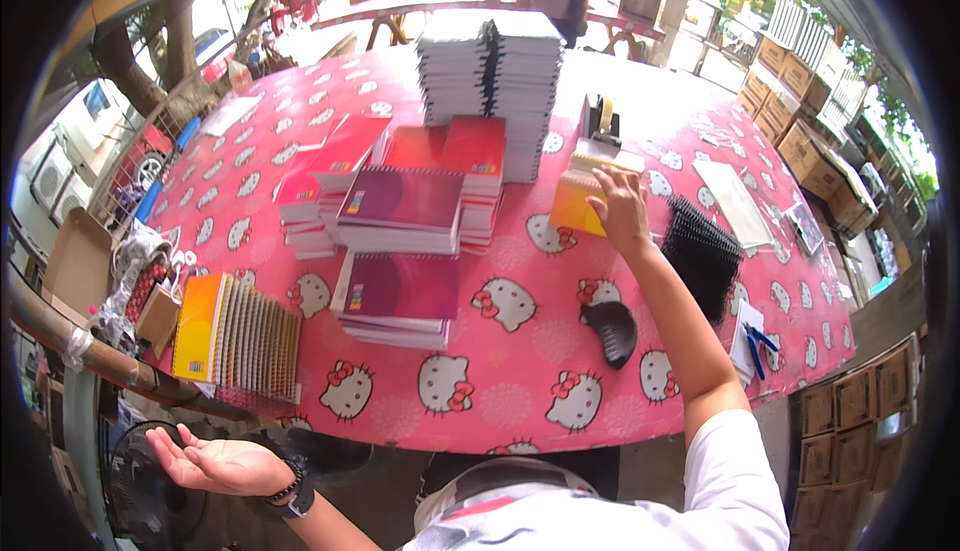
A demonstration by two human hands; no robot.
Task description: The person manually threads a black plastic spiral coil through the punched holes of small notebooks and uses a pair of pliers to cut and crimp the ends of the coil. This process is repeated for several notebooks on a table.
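Stretching our right hand [624, 217], fingers apart, over a flat orange notebook [574, 207], we cup our left hand [228, 463], fingers parted, near ridged wire-bound notebooks [248, 339].

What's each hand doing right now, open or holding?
Left hand: open, palm up, empty.
Right hand: fingers at the orange notebook; whether it grips it cannot be told.

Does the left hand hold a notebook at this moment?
No, the left hand is open, palm up, with nothing in it.
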